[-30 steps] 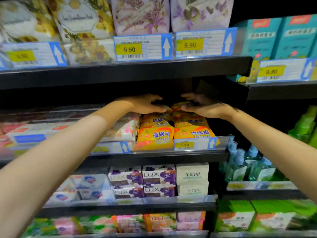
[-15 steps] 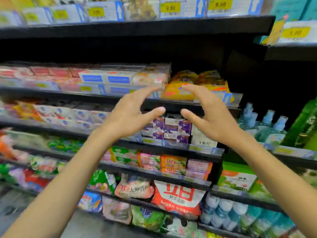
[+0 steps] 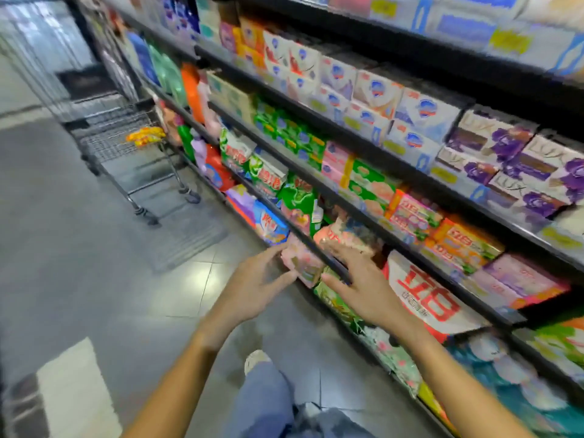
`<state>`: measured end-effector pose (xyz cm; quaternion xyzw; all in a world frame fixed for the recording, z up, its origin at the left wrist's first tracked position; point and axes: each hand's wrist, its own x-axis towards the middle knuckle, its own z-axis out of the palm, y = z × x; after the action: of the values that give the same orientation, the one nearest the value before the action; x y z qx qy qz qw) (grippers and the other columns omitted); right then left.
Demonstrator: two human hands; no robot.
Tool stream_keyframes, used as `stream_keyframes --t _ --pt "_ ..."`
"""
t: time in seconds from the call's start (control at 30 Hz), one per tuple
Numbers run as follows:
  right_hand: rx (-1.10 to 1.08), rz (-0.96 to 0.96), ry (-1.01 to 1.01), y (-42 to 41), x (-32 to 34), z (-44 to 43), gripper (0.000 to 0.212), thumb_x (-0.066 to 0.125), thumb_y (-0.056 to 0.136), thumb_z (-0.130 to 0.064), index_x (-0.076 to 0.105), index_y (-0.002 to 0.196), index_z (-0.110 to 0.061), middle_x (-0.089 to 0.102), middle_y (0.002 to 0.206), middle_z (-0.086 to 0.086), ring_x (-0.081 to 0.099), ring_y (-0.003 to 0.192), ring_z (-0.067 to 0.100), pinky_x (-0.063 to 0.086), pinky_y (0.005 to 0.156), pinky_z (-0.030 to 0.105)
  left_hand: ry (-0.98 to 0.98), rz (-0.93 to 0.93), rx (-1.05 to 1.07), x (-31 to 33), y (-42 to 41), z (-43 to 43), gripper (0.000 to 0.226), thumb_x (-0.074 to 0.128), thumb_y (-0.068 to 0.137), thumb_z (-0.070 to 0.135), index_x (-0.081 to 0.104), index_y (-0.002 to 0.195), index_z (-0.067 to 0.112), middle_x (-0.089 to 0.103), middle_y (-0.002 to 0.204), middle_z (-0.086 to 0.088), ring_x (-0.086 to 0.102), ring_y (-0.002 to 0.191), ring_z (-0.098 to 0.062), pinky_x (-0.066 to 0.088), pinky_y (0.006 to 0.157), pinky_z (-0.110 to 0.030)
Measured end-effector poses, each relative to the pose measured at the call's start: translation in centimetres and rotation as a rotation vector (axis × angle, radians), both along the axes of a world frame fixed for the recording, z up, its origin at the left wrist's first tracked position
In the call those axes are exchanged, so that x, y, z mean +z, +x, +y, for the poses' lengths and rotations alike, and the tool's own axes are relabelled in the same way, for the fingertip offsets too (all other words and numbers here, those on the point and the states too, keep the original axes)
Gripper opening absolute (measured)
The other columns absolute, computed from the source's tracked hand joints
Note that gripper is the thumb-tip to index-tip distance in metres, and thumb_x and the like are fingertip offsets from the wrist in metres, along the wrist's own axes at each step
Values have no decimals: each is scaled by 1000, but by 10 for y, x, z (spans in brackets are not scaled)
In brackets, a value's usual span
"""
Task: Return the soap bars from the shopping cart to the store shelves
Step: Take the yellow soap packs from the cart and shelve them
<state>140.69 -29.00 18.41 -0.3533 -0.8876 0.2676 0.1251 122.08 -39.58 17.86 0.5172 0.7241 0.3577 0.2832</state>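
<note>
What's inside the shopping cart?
A small heap of yellow-orange packets lies in the cart. The picture is too blurry to tell whether anything else is under them or deeper inside.

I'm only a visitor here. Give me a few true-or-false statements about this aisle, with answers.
1. Neither the left hand nor the right hand holds anything. True.
2. Yellow-orange packs lie in the shopping cart. True.
3. The shopping cart stands on the person's right. False: it stands to the left, farther along the aisle.
4. The purple LUX boxes lie on the floor. False: they are stacked on a shelf on the right.
</note>
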Motion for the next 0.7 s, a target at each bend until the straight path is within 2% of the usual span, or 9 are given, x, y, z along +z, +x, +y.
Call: stream_keyframes --t 0.1,0.17,0.23,0.3,0.4,0.53,0.63,0.7 --pt "77 -25 -98 -37 -30 -14 76 40 80 -61 40 140 -15 45 142 3 40 132 17 23 101 15 -87 -58 172 -26 -21 -40 53 62 87 41 46 135 26 54 129 8 52 117 -8 39 100 -26" --pt "125 -57 -146 -61 -45 -24 67 49 86 -53 39 141 -15 42 144 3 38 133 17 23 102 15 -117 -130 284 -43 -32 -66 48 63 88 30 48 133 24 54 128 7 51 115 -6 39 100 -25" --pt "181 -96 -178 -87 -56 -34 61 56 90 -42 38 141 -15 43 142 5 39 131 18 20 99 10 -159 -189 376 -60 -43 -90 48 64 87 28 48 132 23 55 131 2 52 118 -11 40 101 -26" --pt "235 -145 -212 -116 -66 -44 64 54 88 -48 38 141 -16 47 139 5 43 129 18 23 99 11 -220 -227 421 -73 -59 -111 52 61 88 34 45 136 23 52 135 3 50 124 -13 38 104 -28" --pt "297 -165 -263 -166 -79 -56 70 47 83 -58 40 141 -18 49 138 3 49 123 18 35 100 23 -251 -254 468 -81 -99 -132 55 58 89 37 41 139 25 48 140 4 45 128 -12 36 105 -26" --pt "312 -161 -321 -243 -83 -69 57 59 90 -39 40 141 -22 49 138 -1 49 123 17 40 99 29 -266 -245 572 -82 -166 -153 54 55 90 41 39 140 29 44 143 5 43 131 -15 34 104 -26" --pt "311 -157 -334 -297 -84 -73 54 59 91 -33 40 140 -22 49 137 -1 49 124 19 41 101 34 -300 -253 627 -83 -213 -167 53 53 91 43 36 140 33 43 145 6 42 132 -16 35 108 -34" --pt "306 -155 -346 -326 -87 -74 53 59 91 -32 41 140 -21 49 137 1 50 123 21 40 103 38 -311 -248 643 -84 -242 -172 54 53 91 44 36 141 32 44 144 6 43 131 -15 35 108 -33"
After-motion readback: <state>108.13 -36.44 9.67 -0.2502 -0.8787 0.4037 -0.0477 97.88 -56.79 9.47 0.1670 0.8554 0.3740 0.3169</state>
